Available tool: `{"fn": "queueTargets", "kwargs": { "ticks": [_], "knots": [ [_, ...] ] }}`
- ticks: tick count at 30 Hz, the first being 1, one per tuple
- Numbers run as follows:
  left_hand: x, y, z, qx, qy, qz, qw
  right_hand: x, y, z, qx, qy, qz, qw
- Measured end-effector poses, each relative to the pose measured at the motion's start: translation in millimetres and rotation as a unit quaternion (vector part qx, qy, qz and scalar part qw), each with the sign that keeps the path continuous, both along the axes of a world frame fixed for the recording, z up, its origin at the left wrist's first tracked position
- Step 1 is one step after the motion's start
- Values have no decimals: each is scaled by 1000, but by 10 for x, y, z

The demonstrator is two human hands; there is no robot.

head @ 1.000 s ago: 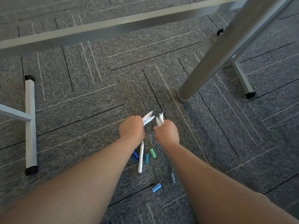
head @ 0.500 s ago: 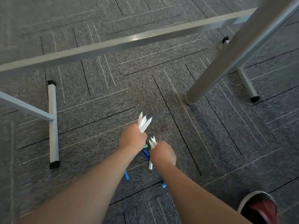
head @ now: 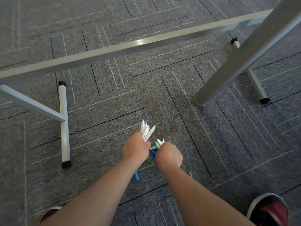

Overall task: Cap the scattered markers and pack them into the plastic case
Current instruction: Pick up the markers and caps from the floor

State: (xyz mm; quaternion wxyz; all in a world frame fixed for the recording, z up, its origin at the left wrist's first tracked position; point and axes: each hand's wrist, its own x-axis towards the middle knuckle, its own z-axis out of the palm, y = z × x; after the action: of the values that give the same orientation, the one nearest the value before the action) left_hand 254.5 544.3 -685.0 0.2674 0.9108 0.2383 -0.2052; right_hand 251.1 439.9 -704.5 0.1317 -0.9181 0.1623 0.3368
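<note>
Both hands have pulled back over the loose caps since a second ago; my left hand clenches a fan of bare markers, my right hand grips a smaller bunch; a blue cap lies on the carpet; I see no case; capping looks next.

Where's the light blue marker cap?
In the head view, the light blue marker cap lies on the carpet low in the middle, beside the left forearm, below the left hand gripping uncapped markers.
</note>
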Motion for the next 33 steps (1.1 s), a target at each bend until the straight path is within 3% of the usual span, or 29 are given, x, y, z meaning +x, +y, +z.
{"fn": "queueTargets", "kwargs": {
  "ticks": [5, 10, 18, 23, 28, 33],
  "knots": [
    [-67, -40, 273, -19, 16, 46, 999, 22, -62, 277, 56, -32, -84, 994],
    [-91, -123, 987, -81, 45, 63, 994, 83, -179, 963, 176, -98, -173, 964],
    [-366, -395, 3132, -213, -36, 25, 976, -194, -445, 3168, 259, -217, -180, 924],
    [-814, -697, 4532, -232, -117, -6, 966, -658, -728, 4595, 304, -288, -193, 887],
    [-1307, -1116, 5587, -303, -188, -36, 934, -1250, -1143, 5741, 340, -374, -209, 837],
    [-1890, -1719, 6477, -367, -207, -81, 903, -1840, -1835, 6650, 379, -402, -232, 800]
  ]
}}
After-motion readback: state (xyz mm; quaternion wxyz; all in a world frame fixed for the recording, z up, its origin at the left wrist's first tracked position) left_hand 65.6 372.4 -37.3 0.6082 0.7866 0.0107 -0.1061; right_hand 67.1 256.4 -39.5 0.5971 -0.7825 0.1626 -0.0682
